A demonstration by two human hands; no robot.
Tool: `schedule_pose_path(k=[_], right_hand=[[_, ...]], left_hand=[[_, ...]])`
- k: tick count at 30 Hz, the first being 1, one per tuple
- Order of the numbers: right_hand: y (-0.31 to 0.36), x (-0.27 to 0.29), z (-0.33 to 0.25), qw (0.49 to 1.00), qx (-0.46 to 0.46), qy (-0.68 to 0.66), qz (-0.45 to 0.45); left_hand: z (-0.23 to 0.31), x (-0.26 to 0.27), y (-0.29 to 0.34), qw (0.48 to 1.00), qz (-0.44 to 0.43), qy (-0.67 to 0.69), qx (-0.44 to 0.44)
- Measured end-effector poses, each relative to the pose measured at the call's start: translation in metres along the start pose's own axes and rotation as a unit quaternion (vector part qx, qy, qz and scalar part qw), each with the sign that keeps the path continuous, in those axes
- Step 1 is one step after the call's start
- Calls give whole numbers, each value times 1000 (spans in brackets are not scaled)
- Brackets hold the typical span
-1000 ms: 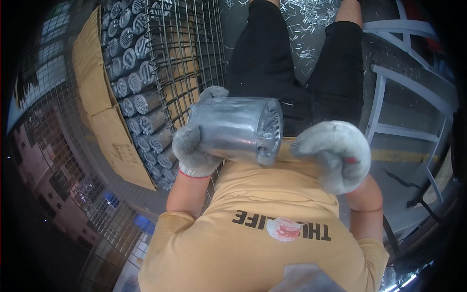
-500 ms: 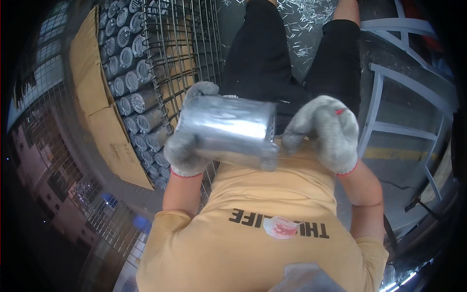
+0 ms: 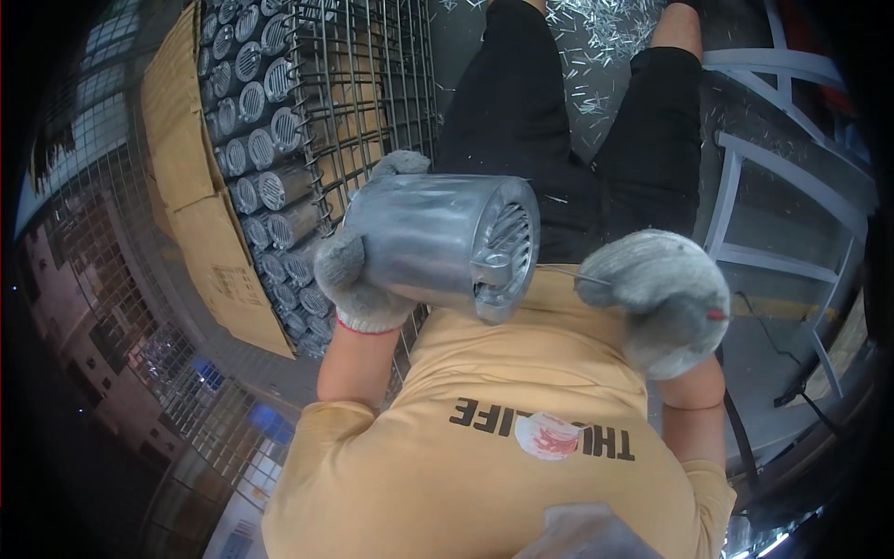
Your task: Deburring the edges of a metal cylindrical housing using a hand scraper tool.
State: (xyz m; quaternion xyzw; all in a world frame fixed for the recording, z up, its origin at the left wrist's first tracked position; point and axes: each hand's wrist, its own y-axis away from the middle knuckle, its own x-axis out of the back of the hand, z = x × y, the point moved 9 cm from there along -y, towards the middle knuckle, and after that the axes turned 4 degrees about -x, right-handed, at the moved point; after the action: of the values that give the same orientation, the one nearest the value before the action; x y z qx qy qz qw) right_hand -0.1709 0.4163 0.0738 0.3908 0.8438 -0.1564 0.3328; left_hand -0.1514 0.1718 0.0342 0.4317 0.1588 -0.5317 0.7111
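Note:
In a grey-white work glove with a red cuff, my left hand (image 3: 358,279) is closed round the far end of a silver metal cylinder (image 3: 419,233), held level above my lap. The cylinder's slotted end (image 3: 508,238), with a small boss and a notch at its lower rim, is turned toward my right hand. My right hand (image 3: 661,303), gloved alike, is closed a little apart from that end. From its fingers a thin metal-shafted tool (image 3: 592,279) points at the cylinder without touching it; the rest of the tool is mostly hidden. A small red spot shows at the glove's outer side.
On the left, a wire cage (image 3: 358,88) holds stacked rows of similar slotted cylinders (image 3: 261,147), with a cardboard sheet (image 3: 200,205) along their outer side. Thin metal slivers (image 3: 596,47) litter the floor between my legs. A grey metal frame (image 3: 782,168) stands on the right.
The cylinder has turned so its slotted end shows more plainly. My right hand has moved down and to the right, away from it, and the thin shaft now shows clearly.

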Motion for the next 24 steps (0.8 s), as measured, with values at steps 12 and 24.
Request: schedule_pose_path(k=[12, 24], right_hand=[[-31, -12, 2, 984, -29, 166, 63], [40, 24, 15, 972, -105, 88, 191]], left_hand=[[-4, -4, 4, 995, -72, -60, -17], [-20, -12, 5, 993, -78, 76, 37]])
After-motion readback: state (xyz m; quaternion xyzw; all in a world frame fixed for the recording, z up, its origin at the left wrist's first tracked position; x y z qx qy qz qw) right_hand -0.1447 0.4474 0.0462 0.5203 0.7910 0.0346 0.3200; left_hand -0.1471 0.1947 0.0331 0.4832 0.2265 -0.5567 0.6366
